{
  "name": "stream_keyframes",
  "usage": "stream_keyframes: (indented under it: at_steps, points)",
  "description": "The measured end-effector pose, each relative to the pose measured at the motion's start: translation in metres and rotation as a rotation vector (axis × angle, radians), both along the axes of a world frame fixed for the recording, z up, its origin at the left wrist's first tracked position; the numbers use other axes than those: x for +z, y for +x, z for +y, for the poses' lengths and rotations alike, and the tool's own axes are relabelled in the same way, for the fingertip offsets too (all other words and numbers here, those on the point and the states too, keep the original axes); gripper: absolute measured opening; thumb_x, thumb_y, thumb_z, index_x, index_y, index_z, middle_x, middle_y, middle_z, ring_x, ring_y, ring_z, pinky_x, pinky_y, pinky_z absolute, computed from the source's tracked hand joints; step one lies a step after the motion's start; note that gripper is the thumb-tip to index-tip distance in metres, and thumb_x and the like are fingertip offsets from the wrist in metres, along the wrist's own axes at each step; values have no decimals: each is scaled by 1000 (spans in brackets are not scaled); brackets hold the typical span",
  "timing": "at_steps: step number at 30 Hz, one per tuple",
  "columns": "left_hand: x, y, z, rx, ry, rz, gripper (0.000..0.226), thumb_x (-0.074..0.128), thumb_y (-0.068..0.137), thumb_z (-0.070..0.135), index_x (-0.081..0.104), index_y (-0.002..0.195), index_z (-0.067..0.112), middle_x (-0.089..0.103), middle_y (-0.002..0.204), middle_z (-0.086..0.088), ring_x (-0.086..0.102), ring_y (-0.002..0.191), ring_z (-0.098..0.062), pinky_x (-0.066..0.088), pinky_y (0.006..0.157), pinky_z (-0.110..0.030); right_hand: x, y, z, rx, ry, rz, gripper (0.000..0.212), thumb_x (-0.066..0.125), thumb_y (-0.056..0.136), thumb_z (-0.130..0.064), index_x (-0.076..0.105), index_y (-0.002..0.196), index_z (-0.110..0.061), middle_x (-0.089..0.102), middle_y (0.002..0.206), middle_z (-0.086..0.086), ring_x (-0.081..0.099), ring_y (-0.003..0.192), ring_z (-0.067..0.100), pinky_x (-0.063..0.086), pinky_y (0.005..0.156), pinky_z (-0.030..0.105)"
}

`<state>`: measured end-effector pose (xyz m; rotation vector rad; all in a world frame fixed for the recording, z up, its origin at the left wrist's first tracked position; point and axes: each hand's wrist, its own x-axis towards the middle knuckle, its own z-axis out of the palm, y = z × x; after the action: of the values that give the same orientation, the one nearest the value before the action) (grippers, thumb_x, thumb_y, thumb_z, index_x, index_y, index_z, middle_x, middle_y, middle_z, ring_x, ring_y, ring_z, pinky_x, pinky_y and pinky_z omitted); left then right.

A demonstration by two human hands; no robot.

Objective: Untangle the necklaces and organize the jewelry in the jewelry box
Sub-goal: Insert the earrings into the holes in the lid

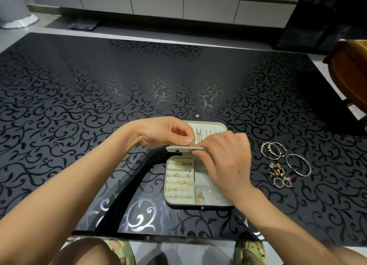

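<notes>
The open jewelry box (pixel 166 187) is sitting near the middle of the table's (pixel 79 106) front edge. The left hand (pixel 160 132) is curling tight and pinching the top of the cream flap (pixel 178 149) in the lid. The right hand (pixel 226 161) is pinching the flap's edge. Bracelets (pixel 275 149) are lying toward the right edge.

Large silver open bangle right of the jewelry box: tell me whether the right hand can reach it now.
Probably yes. The large silver open bangle lies uncovered on the black patterned table, nothing between it and the right hand, which must first release the box's cream flap.
</notes>
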<state>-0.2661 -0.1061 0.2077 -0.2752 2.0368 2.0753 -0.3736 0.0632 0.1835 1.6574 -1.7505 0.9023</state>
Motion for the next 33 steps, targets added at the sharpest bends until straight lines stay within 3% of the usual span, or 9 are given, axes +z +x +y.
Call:
stream_keyframes:
  at_steps: [15,20,24,26,29,33]
  points:
    - [4,0,-2,-10,-110,-22,8,61,86,14,68,83,11,61,82,2,53,77,-11,44,77,-21,1,1,-1,-10,-6,-16,31,52,93,-30,68,73,-14,63,68,-5,54,63,20,26,65,29]
    - [22,1,3,-52,-335,-2,10,63,86,17,66,86,8,61,74,9,52,70,-5,42,71,-15,0,2,0,-14,-1,-11,33,50,94,-31,68,73,-14,62,68,-5,54,62,20,26,63,30]
    - [39,-3,8,-136,-622,16,9,64,88,18,68,87,10,63,75,-4,53,69,-10,43,70,-19,0,2,1,-19,3,-17,32,49,94,-31,68,73,-15,62,68,-6,53,62,20,26,63,30]
    - [46,-5,11,-161,-724,-2,6,64,89,19,66,84,16,62,74,1,52,67,-6,43,68,-17,1,2,0,-20,-5,-23,32,51,94,-31,68,72,-14,62,68,-6,53,62,19,27,63,31]
    - [50,-5,14,-164,-807,-45,4,64,89,19,64,84,19,60,76,8,51,66,-1,43,67,-13,0,2,-1,-14,-13,-26,28,54,92,-30,68,73,-14,63,68,-6,53,62,19,26,63,30]
    - [48,-2,16,-124,-818,-54,5,63,89,16,64,84,17,58,73,4,46,61,-3,40,61,-14,1,3,0,-6,-16,-38,26,56,90,-29,68,72,-15,62,67,-6,52,62,19,26,64,29]
